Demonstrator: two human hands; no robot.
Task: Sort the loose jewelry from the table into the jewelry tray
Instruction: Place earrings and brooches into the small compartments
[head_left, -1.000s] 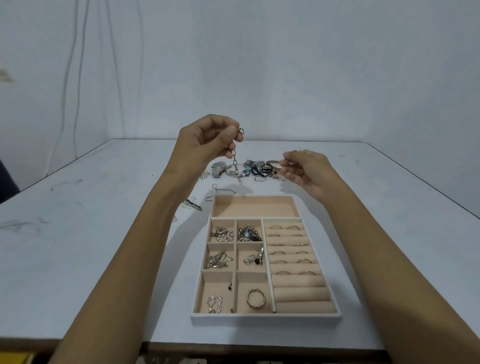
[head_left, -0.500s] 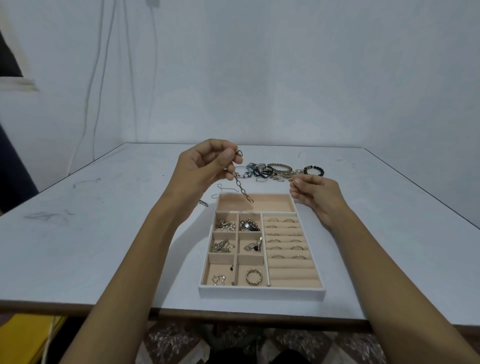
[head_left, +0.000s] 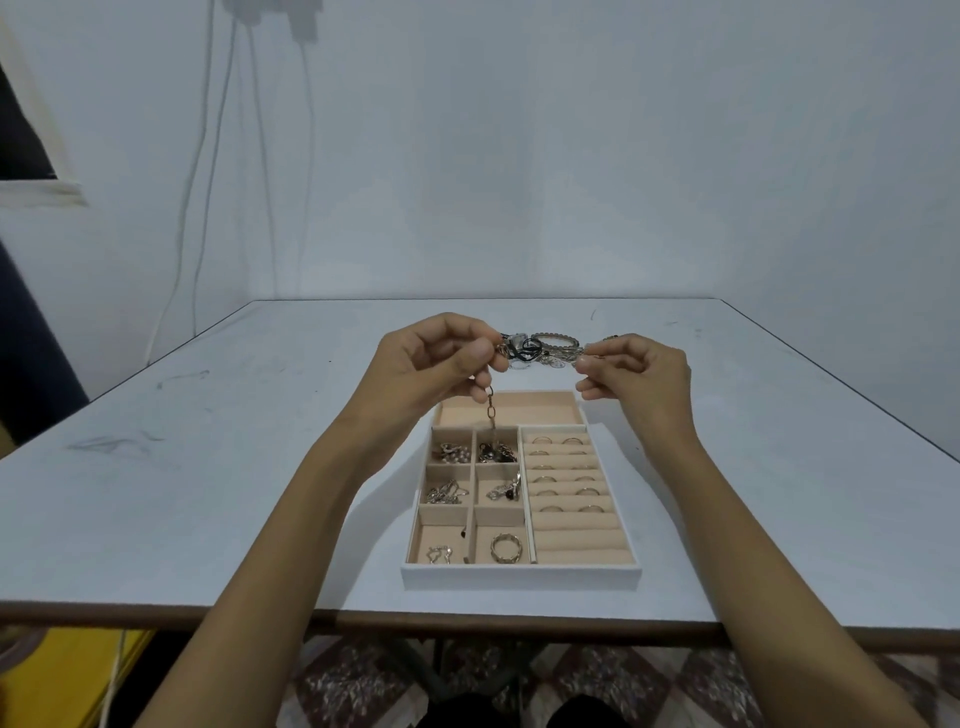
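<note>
— Where do we find the dark oval-link metal chain (head_left: 491, 411)?
— Pinched by the left hand (head_left: 441, 364), dangling over the beige-lined white jewelry tray (head_left: 519, 578). The right hand (head_left: 641, 376) is curled and apart; we cannot tell its hold.

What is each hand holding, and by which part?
The left hand pinches a link chain by its top end; the rest hangs over the jewelry tray. The right hand has curled fingers; whether they hold anything cannot be told.
</note>
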